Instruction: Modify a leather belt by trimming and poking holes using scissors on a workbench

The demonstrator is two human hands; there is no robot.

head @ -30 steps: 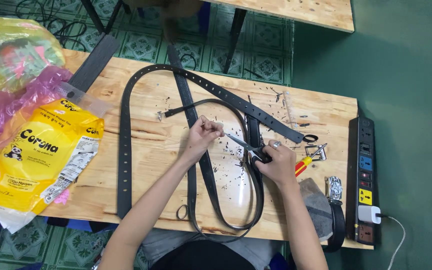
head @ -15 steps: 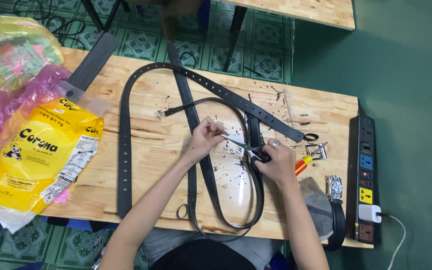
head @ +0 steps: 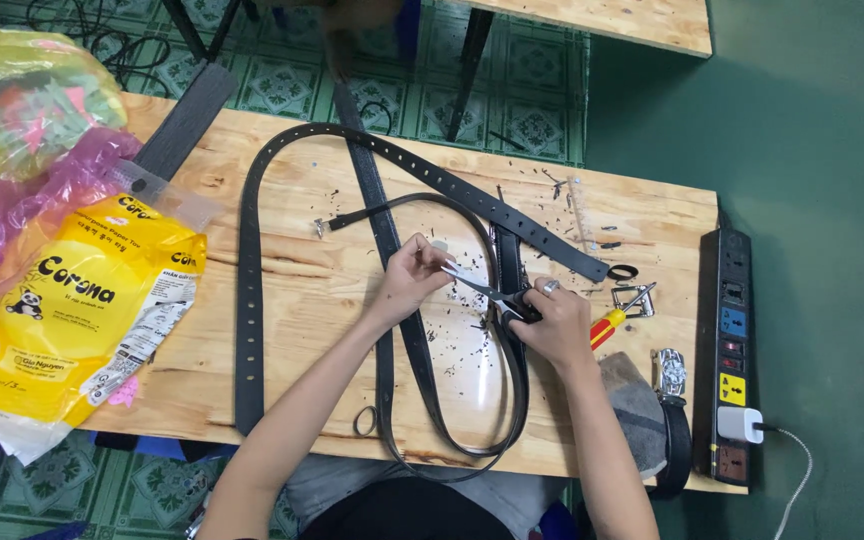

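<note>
Snipping at a small pale piece [head: 439,246] pinched in the left hand [head: 407,280] above the black strap [head: 389,235] at table [head: 292,290] centre; right hand [head: 552,322] closed round scissors [head: 487,291], blades slightly parted; judgement: feed the piece deep into the blades, keep fingertips back, cut in 1 clean squeeze.

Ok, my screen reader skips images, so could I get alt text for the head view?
Over a plywood table, the right hand holds scissors against a small piece pinched in the left hand. Black belts loop around them; a yellow bag lies left.

Plywood table [head: 282,290], black belts [head: 248,300], yellow bag [head: 72,310]
</note>
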